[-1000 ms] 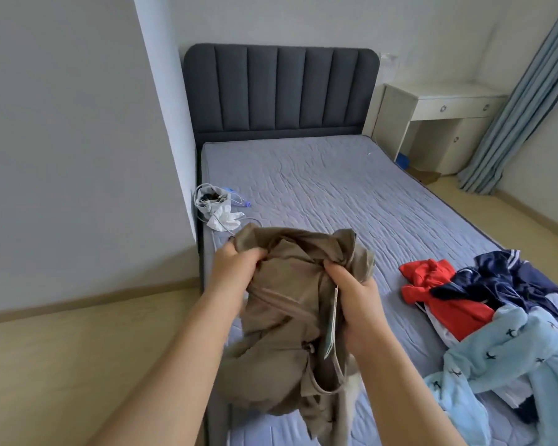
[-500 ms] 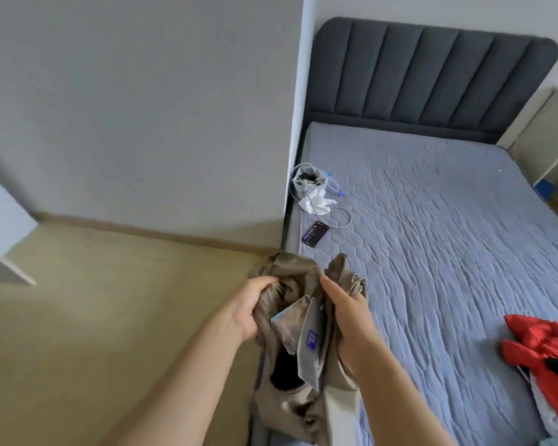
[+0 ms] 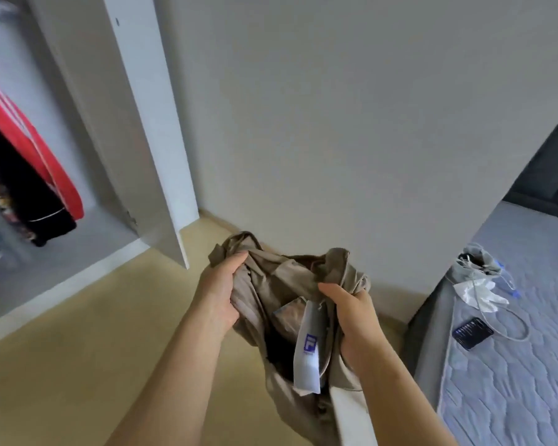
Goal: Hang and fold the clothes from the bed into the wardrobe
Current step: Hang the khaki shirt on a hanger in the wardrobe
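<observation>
Gripping the khaki garment [image 3: 281, 284], left hand [image 3: 218, 292] and right hand [image 3: 355, 312] curl.

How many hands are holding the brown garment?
2. The left hand grips the brown garment at its top left; the right hand at its top right. None seem hidden.

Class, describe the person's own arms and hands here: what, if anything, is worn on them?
The left hand and right hand are bare: no gloves, rings or bracelets show. Neither wrist carries a watch or strap. Both forearms are uncovered down to the picture's lower edge, so no sleeve is in view; anything worn higher up cannot be told.
</observation>
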`<action>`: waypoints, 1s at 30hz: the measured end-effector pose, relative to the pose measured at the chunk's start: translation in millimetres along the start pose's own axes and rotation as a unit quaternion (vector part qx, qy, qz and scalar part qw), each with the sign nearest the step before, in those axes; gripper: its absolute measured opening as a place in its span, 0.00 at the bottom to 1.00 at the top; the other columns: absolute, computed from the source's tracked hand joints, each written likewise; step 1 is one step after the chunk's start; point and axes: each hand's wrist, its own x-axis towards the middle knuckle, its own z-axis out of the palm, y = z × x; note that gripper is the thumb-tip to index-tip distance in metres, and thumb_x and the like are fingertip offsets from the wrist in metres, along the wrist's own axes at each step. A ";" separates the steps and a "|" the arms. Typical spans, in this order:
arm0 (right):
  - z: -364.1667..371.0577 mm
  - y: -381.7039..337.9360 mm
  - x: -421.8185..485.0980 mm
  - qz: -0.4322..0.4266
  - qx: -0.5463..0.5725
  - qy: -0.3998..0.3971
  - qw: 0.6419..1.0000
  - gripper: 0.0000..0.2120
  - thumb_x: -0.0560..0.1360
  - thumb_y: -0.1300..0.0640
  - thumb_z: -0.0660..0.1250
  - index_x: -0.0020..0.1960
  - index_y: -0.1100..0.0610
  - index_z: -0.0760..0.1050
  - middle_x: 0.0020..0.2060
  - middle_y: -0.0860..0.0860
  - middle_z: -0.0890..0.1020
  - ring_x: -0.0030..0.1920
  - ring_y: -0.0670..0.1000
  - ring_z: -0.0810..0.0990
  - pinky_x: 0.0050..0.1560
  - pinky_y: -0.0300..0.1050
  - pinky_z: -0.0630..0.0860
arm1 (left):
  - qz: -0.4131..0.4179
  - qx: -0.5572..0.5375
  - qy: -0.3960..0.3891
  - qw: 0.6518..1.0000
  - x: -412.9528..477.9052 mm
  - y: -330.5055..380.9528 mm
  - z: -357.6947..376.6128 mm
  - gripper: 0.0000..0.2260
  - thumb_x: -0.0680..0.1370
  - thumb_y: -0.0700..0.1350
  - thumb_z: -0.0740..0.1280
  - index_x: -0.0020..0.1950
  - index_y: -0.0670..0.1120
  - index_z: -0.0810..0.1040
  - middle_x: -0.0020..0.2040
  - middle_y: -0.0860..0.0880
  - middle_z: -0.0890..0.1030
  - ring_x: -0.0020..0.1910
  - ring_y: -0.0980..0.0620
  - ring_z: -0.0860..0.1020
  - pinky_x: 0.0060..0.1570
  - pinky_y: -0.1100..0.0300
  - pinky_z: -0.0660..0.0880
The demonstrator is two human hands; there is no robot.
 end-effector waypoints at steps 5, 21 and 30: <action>121.2 2.7 28.4 -0.015 -0.012 -0.091 0.996 0.09 0.75 0.68 0.63 0.40 0.58 0.77 0.29 0.52 0.82 0.31 0.51 0.81 0.35 0.43 0.77 | 0.069 -0.041 0.090 0.993 27.4 85.2 -81.1 0.04 0.77 0.42 0.66 0.49 0.43 0.78 0.44 0.41 0.82 0.42 0.44 0.81 0.42 0.55 0.76; 411.4 51.0 138.9 0.084 -0.074 -0.304 0.946 0.04 0.75 0.67 0.63 0.43 0.62 0.75 0.39 0.59 0.77 0.43 0.58 0.77 0.46 0.51 0.75 | 0.306 -0.030 0.398 0.864 94.3 253.0 -248.2 0.01 0.76 0.37 0.65 0.47 0.41 0.75 0.39 0.47 0.77 0.40 0.47 0.77 0.52 0.48 0.74; 554.4 23.0 251.4 -0.003 -0.121 -0.392 0.912 0.04 0.77 0.69 0.58 0.46 0.62 0.69 0.39 0.57 0.71 0.39 0.53 0.72 0.35 0.35 0.72 | 0.323 0.068 0.463 0.823 193.7 355.7 -277.3 0.10 0.75 0.29 0.62 0.42 0.42 0.77 0.42 0.46 0.76 0.47 0.48 0.74 0.54 0.58 0.73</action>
